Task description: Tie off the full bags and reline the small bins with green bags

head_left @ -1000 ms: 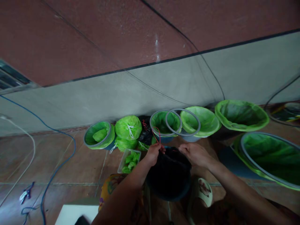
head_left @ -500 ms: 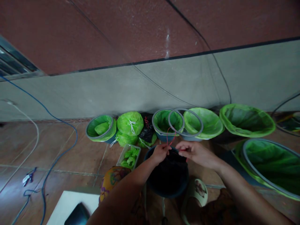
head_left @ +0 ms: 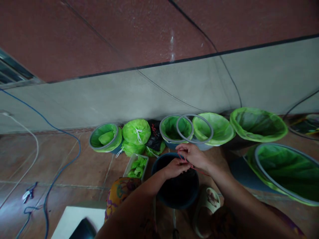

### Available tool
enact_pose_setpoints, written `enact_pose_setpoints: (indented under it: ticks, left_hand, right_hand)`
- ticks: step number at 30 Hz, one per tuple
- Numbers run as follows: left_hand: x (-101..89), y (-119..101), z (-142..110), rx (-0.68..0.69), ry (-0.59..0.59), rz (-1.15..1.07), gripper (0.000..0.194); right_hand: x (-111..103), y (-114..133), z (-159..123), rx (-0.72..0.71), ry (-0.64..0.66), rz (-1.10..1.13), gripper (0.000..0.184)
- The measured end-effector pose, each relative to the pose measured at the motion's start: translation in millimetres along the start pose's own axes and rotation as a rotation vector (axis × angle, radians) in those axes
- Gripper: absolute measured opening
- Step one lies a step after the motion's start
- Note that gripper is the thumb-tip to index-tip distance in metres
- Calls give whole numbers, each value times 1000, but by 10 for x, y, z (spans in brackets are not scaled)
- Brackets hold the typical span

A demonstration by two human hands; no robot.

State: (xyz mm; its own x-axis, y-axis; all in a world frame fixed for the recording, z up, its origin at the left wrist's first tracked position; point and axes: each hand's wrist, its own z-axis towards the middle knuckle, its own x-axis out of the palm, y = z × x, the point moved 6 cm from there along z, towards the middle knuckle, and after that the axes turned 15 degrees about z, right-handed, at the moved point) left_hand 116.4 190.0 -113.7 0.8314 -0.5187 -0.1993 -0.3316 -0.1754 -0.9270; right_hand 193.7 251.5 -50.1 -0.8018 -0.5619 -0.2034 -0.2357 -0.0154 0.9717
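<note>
Over a dark blue bin (head_left: pixel 155 167) between my feet, my two hands meet at a thin red drawstring (head_left: pixel 199 171). My left hand (head_left: pixel 175 168) pinches the string low, fingers closed. Close above it, my right hand (head_left: pixel 193 154) has its fingers closed on a loop of the same string, whose loose end trails right past the wrist. A black bag (head_left: pixel 175 191) lies inside the bin, too dark to make out well. Beyond them is a black tied bag (head_left: pixel 154 139) with a red bow.
Bins with green liners line the wall, such as a left bin (head_left: pixel 93 144) and a large right bin (head_left: pixel 239 169). Tied green bags (head_left: pixel 136 131), a grey ring (head_left: pixel 211 132), a clear tub (head_left: pixel 126 171) and a white box (head_left: pixel 67 220) stand around. A blue cable (head_left: pixel 59 171) crosses the floor.
My hands have come together from apart, the right one moving left and up against the left. The red string's loops have drawn in, and a tail now sticks out to the right.
</note>
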Motion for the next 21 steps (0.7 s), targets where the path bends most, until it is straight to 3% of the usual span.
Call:
enact_pose_setpoints:
  ticks: [3,6,10,15,21]
  left_hand:
    - [-86,68,5,-65,-110,-39,35]
    - [-159,156,16,-139,-201,-118,38]
    - [-208,229,12,-197,-248,-233,35]
    - [-254,264,21,-207,-292,-286,26]
    - [-321,317,20,-257,-397,-234,14]
  right_hand:
    - [-7,-127,-16,102,-26,-133,34]
    - [35,-250,-81,180,52,-295,42]
    - [90,-330,-177,204,137,-313,40]
    - [104,-305,-208,198,192,-375,22]
    - [80,-345,-187,206,185,-480,28]
